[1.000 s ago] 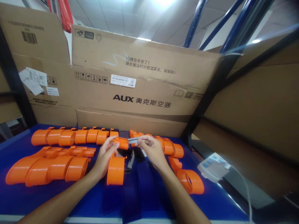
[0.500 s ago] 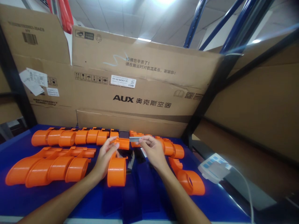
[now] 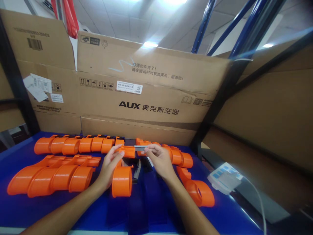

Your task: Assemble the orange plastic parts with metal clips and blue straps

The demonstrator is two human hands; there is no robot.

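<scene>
The held orange part [image 3: 121,182] looks like smooth, glossy plastic, the grey strip [image 3: 140,148] smooth with a dull sheen, the blue tabletop [image 3: 29,213] sleek, the cardboard panel [image 3: 156,123] matt, its white label [image 3: 129,87] paper.

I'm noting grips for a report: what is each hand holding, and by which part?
The left hand holds an orange part by the left end of its upper bar. The right hand pinches a grey strip by its right end.
</scene>
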